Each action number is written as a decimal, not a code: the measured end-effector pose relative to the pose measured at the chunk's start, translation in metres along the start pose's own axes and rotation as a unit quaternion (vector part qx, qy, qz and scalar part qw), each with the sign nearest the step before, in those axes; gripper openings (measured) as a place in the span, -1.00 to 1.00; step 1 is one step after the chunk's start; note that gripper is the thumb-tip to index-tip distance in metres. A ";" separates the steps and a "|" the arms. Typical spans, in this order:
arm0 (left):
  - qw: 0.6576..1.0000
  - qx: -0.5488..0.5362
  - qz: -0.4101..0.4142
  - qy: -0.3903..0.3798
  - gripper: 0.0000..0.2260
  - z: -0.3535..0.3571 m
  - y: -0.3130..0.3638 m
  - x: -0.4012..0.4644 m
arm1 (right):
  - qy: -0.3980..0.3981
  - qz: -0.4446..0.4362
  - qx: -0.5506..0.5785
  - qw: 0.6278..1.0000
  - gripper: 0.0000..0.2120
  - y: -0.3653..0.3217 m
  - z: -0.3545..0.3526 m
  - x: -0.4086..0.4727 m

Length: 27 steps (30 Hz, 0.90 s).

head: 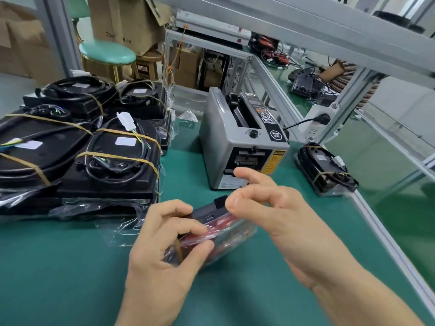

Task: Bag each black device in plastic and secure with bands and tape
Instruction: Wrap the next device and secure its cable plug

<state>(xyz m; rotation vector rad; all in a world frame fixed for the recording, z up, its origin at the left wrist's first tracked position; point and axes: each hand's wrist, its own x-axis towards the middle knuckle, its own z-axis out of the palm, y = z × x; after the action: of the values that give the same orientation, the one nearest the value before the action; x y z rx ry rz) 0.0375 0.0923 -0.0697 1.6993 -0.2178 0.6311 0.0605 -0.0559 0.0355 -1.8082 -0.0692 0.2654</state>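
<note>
The bagged device [209, 234] is clamped by left hand [164, 243] fingers before the tape dispenser [240, 137], steadied for taping; right hand [270, 208] fingers are held apart

Looks like a small factory packing station: green mat workbench [70, 267] in an aluminium frame [348, 107], automatic tape dispenser [242, 142] plugged in, stack of banded black devices [77, 142] in plastic, cardboard boxes [122, 20] and a green stool [107, 52] behind, more wired benches further back
</note>
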 end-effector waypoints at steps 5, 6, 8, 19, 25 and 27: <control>0.999 0.023 0.029 0.004 -0.85 0.000 0.006 -0.003 | 0.037 0.008 -0.061 0.997 -0.87 0.013 0.006 -0.003; 0.999 0.026 0.033 0.001 -0.86 0.000 0.006 -0.004 | 0.041 0.012 -0.067 0.997 -0.87 0.013 0.007 -0.004; 0.999 0.031 0.038 -0.003 -0.85 -0.001 0.007 -0.004 | 0.040 0.022 -0.077 0.996 -0.89 0.012 0.007 -0.005; 0.998 0.044 0.041 -0.018 -0.85 -0.005 0.011 -0.007 | 0.009 0.043 -0.103 0.994 -0.87 0.009 0.008 -0.007; 0.997 0.054 0.056 -0.027 -0.78 -0.006 0.012 -0.004 | 0.013 0.037 -0.145 0.989 -0.88 0.011 0.006 -0.005; 0.996 0.065 0.060 -0.032 -0.77 -0.006 0.013 -0.004 | 0.013 0.030 -0.157 0.987 -0.88 0.012 0.006 -0.005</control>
<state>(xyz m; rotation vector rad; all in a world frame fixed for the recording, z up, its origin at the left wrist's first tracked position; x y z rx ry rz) 0.0260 0.0946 -0.0604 1.8435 -0.3317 0.6928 0.0534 -0.0539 0.0236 -2.1296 -0.0383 0.2853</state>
